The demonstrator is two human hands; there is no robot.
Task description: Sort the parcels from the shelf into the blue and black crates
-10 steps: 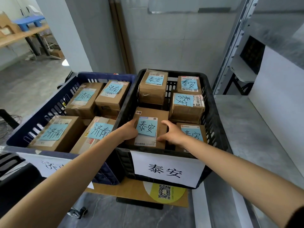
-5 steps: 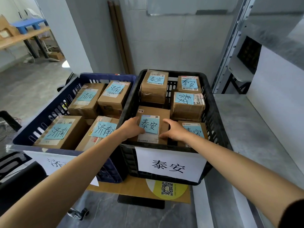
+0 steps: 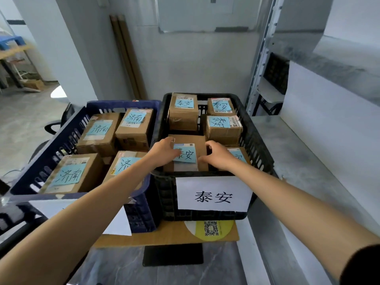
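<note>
The black crate [image 3: 259, 145] with the white label stands at centre right and holds several brown parcels with blue notes. Both my hands are on its front left parcel [image 3: 192, 140]. My left hand [image 3: 164, 151] holds that parcel's left edge, thumb lying over the blue note. My right hand [image 3: 218, 156] curls round its right edge, next to another parcel [image 3: 238, 155]. The blue crate [image 3: 123, 104] stands touching the black one's left side, and it too holds several noted parcels [image 3: 98, 130]. The grey shelf [image 3: 298, 161] to the right shows no parcels.
Both crates rest on a cardboard sheet [image 3: 164, 233] with a yellow QR sticker. A metal shelf upright [image 3: 261, 58] rises just behind the black crate's right corner. Two wooden poles [image 3: 127, 58] lean against the back wall. A dark chair part [image 3: 8, 221] sits at lower left.
Both hands stay on the front left parcel in the black crate. My left thumb has slid further onto the blue note, and my view has shifted slightly.
</note>
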